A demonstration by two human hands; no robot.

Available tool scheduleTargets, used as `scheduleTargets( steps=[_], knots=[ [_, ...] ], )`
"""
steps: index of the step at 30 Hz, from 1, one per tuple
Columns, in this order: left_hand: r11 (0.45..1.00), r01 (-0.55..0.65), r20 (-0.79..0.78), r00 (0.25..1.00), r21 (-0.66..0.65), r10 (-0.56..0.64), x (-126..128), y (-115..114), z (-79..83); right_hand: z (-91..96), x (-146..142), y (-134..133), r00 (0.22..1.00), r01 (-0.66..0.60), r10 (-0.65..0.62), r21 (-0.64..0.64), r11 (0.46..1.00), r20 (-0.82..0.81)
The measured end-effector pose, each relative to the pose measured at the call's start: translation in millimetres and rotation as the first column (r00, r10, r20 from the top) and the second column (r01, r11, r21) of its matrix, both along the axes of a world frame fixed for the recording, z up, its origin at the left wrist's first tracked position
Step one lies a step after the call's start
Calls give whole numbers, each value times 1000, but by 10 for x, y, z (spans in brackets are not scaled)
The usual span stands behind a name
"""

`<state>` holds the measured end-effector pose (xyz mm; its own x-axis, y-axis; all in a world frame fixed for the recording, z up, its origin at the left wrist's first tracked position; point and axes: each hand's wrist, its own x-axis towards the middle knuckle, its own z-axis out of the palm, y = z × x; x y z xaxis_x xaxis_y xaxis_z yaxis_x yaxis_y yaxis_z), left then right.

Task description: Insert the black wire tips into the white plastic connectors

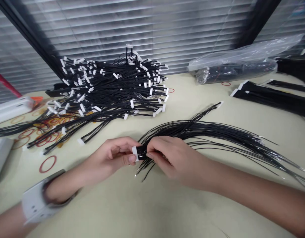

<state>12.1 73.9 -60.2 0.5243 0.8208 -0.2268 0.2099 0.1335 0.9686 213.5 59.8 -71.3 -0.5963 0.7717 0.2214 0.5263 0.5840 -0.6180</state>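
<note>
My left hand (112,157) pinches a small white connector (135,153) between thumb and fingers. Right beside it, my right hand (172,158) is closed on black wires at that connector. These belong to a loose bundle of thin black wires (217,135) that fans out to the right across the pale table (152,205). Behind my hands lies a big pile of black wire harnesses with white connectors (110,89). A grey band (34,201) is strapped round my left wrist.
Red rubber bands (47,164) lie scattered at the left beside white boxes (11,107). A clear plastic bag of wires (237,64) and tied black wire bundles (274,97) sit at the back right. Window blinds (132,26) stand behind the table.
</note>
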Motion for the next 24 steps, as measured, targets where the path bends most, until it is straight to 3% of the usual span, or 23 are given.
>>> scheduleTargets(
  steps=[15, 24],
  knots=[
    [996, 71, -96, 993, 46, -67, -5, 2, 4, -70, -13, -12, 999, -1, 2, 41, 999, -41],
    [994, 102, -95, 991, 48, -97, -6, 18, 7, -34, -7, 42, 996, -64, 61, -38, 997, -69]
  ],
)
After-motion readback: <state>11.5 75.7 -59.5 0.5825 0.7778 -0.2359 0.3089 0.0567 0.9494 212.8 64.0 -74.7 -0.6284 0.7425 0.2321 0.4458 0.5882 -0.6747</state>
